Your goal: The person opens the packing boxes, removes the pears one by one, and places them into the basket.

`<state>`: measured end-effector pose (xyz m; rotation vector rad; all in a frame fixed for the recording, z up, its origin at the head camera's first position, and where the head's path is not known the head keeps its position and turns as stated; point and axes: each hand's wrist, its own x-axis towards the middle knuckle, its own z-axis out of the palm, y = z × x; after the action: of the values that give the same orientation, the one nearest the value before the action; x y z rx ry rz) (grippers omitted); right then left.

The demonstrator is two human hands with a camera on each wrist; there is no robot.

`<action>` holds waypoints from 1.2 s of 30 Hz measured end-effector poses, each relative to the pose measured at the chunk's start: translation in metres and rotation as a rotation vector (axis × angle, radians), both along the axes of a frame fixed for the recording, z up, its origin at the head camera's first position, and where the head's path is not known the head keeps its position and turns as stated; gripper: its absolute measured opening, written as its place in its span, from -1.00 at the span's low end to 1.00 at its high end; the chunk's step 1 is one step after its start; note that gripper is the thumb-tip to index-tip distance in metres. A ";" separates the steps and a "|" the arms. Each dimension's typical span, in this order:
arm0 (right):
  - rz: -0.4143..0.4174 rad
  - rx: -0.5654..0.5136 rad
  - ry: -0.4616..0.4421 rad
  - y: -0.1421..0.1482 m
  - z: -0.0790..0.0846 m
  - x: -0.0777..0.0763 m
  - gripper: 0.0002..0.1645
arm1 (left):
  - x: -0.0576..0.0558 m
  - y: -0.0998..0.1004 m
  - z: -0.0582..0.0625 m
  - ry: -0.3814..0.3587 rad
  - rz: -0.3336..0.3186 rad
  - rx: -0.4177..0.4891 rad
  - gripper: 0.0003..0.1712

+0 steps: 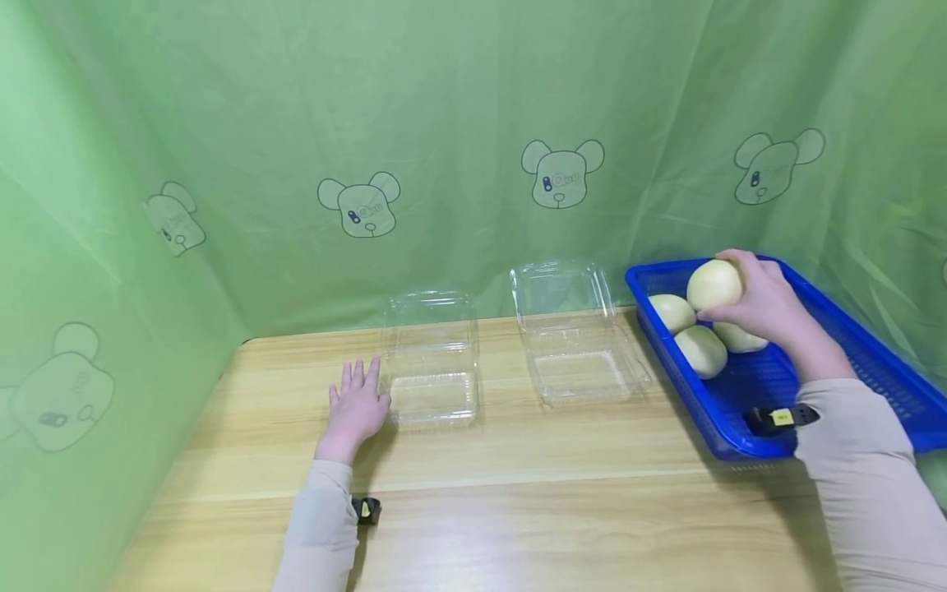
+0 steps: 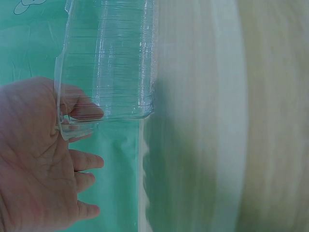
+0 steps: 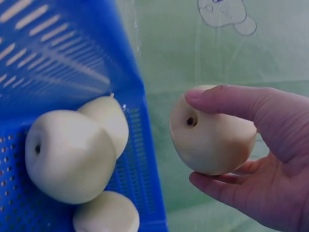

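My right hand (image 1: 769,300) grips a pale yellow pear (image 1: 714,284) above the far part of a blue plastic basket (image 1: 684,407). In the right wrist view, thumb and fingers hold the raised pear (image 3: 212,142) from opposite sides, its dark-centred hollow showing. Below it, several more pears (image 1: 701,352) lie in the basket. At the left, my left hand (image 1: 358,409) is spread with fingers straight, beside a clear hinged container (image 1: 432,399) whose lid is raised. The left wrist view shows one digit (image 2: 84,107) through the plastic; firm contact is hard to tell.
A second clear container (image 1: 580,374), lid also raised, stands between the first one and the basket. The wooden table (image 1: 518,526) meets a green curtain (image 1: 459,99) printed with bear heads at the back and left. A black strap (image 1: 780,418) is on the right wrist.
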<state>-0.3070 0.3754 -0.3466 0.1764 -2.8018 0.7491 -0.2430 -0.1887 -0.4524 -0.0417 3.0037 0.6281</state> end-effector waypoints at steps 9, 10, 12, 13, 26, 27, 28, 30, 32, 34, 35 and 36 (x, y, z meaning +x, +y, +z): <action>-0.020 0.026 -0.029 0.022 -0.015 -0.007 0.10 | 0.001 -0.001 0.000 0.002 -0.003 0.002 -0.22; -0.024 0.032 -0.034 0.024 -0.016 -0.008 0.10 | 0.001 -0.001 0.000 0.002 -0.003 0.003 -0.22; -0.031 0.040 -0.049 0.028 -0.019 -0.009 0.11 | 0.001 -0.001 0.001 0.002 -0.004 0.004 -0.22; -0.034 0.042 -0.055 0.030 -0.020 -0.009 0.10 | 0.001 -0.001 0.001 0.002 -0.003 0.005 -0.22; -0.051 0.076 -0.151 0.053 -0.031 -0.012 0.14 | 0.001 -0.001 0.000 -0.004 -0.002 0.006 -0.22; -0.050 0.076 -0.163 0.055 -0.031 -0.011 0.15 | 0.001 -0.001 0.000 -0.005 -0.002 0.006 -0.22; -0.049 0.076 -0.174 0.055 -0.032 -0.011 0.15 | 0.001 -0.001 0.000 -0.004 -0.002 0.007 -0.22; -0.050 0.077 -0.194 0.056 -0.033 -0.010 0.15 | 0.001 -0.001 0.000 -0.006 -0.002 0.008 -0.22; -0.048 0.075 -0.209 0.057 -0.033 -0.009 0.14 | 0.001 -0.001 0.000 -0.005 -0.001 0.009 -0.22; -0.048 0.075 -0.223 0.056 -0.033 -0.009 0.15 | 0.000 -0.001 0.000 -0.004 -0.002 0.007 -0.22; -0.048 0.074 -0.233 0.056 -0.032 -0.008 0.15 | 0.000 -0.001 -0.001 -0.004 -0.002 0.007 -0.22; -0.046 0.072 -0.244 0.056 -0.032 -0.008 0.15 | 0.000 -0.001 -0.001 -0.002 -0.002 0.007 -0.22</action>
<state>-0.3146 0.4311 -0.3783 0.0349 -3.0538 0.7022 -0.2430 -0.1901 -0.4529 -0.0390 2.9990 0.6383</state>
